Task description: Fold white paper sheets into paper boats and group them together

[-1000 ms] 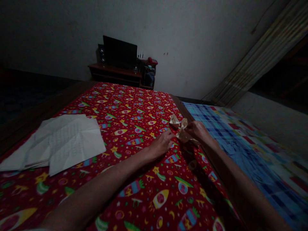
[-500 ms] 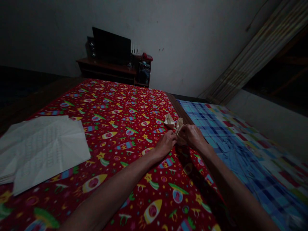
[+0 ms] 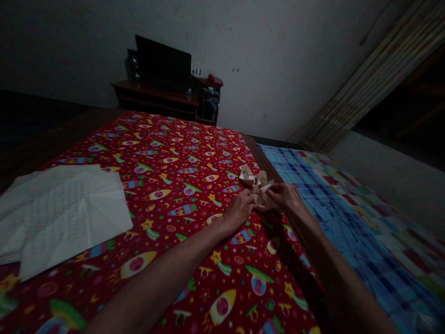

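My left hand (image 3: 239, 209) and my right hand (image 3: 285, 195) meet at the right edge of a red mattress with a rocket print (image 3: 181, 185). Between their fingertips is a small folded piece of tan paper (image 3: 261, 194), pinched from both sides and resting on the bedding. A second folded tan paper shape (image 3: 246, 173) lies just beyond it, apart from my hands. Both forearms stretch out from the bottom of the view.
A stack of white written sheets (image 3: 59, 213) lies on the mattress at the left. A blue checked mattress (image 3: 333, 208) adjoins on the right. A wooden cabinet with a dark screen (image 3: 163, 60) stands against the far wall. A striped curtain (image 3: 375, 69) hangs at the right.
My hands have stayed at the mattress edge, working the tan paper; the right hand's fingers have shifted slightly on it. The view has moved a little.
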Tool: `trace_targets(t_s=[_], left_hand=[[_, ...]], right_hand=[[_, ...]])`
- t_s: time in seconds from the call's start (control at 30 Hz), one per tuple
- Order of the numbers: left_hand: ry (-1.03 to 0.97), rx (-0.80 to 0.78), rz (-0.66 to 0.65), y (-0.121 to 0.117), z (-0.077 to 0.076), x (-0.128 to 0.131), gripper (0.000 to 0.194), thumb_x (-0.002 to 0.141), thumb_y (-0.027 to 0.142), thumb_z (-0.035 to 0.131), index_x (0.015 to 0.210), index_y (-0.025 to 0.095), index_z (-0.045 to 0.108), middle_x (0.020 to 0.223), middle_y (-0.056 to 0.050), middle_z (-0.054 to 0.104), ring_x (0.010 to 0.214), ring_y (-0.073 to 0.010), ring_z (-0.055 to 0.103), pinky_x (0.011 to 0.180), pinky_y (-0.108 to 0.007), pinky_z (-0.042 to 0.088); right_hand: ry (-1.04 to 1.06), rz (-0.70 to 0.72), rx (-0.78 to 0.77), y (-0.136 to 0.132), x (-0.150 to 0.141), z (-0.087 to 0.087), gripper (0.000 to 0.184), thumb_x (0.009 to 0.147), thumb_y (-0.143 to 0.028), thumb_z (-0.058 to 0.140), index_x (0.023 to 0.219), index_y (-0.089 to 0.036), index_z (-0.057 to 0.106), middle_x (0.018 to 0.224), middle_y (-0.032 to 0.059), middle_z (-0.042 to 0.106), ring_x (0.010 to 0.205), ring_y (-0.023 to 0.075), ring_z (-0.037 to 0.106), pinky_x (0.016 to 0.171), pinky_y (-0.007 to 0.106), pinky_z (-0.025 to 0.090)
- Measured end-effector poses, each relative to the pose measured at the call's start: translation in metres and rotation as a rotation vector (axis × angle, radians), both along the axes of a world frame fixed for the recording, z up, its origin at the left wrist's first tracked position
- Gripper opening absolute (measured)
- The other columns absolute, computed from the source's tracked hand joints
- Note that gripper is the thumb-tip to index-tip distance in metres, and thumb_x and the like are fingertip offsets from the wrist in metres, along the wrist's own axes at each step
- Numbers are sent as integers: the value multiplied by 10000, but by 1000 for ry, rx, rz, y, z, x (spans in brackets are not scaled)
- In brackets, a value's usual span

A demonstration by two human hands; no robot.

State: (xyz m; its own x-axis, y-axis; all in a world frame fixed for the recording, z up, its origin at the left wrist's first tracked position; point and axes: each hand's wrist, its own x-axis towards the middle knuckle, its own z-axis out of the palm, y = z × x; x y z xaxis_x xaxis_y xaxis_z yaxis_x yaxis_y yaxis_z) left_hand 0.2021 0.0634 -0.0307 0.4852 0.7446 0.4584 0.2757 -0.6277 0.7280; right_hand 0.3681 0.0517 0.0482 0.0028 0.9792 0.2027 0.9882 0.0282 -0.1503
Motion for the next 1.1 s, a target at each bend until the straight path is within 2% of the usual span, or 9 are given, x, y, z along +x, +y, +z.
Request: trace_targets(t_s=[0.23, 0.37, 0.5, 0.63, 0.97, 1.1], left_hand=[[8, -6, -3, -1, 3, -2, 117, 828, 125, 549, 748, 124, 634, 856, -32, 538, 802, -143, 555, 754, -281, 492], [4, -4, -10, 0, 2, -2, 120, 824, 120, 545, 748, 124, 638, 844, -33, 536, 802, -149, 551, 746, -281, 488], [-8, -6, -15, 1, 0, -1, 122, 821, 120, 539, 745, 127, 636, 841, -32, 536, 801, -149, 548, 739, -275, 484], [-17, -7, -22, 0, 0, -2, 136, 821, 109, 523, 751, 123, 638, 857, -37, 541, 807, -144, 549, 747, -263, 477], [3, -3, -9, 1, 0, -1, 122, 816, 119, 539, 730, 128, 625, 839, -36, 534, 801, -160, 540, 724, -281, 479], [4, 9, -14, 2, -3, 0, 138, 819, 113, 529, 716, 135, 618, 837, -33, 525, 797, -158, 544, 720, -283, 487]], right_hand=[[-34, 5, -6, 7, -10, -4, 288, 758, -290, 498, 807, -149, 744, 714, 85, 704, 577, 135, 583, 491, 208, 299], [-26, 33, -28, 6, -12, -1, 277, 758, -279, 506, 810, -150, 745, 705, 72, 701, 580, 129, 581, 503, 197, 322], [188, 54, -47, 11, -5, -3, 291, 750, -314, 524, 820, -134, 742, 720, 61, 699, 629, 149, 595, 528, 195, 367], [382, -2, -116, 17, 5, -10, 361, 747, -399, 507, 761, -116, 730, 603, 40, 655, 518, 145, 563, 443, 195, 362], [386, -79, -104, 12, 20, -20, 403, 721, -400, 503, 811, -79, 730, 606, 57, 659, 506, 151, 569, 410, 193, 360], [323, -44, -88, 10, 15, -21, 391, 736, -419, 514, 815, -113, 745, 609, 39, 664, 536, 154, 579, 425, 189, 345]])
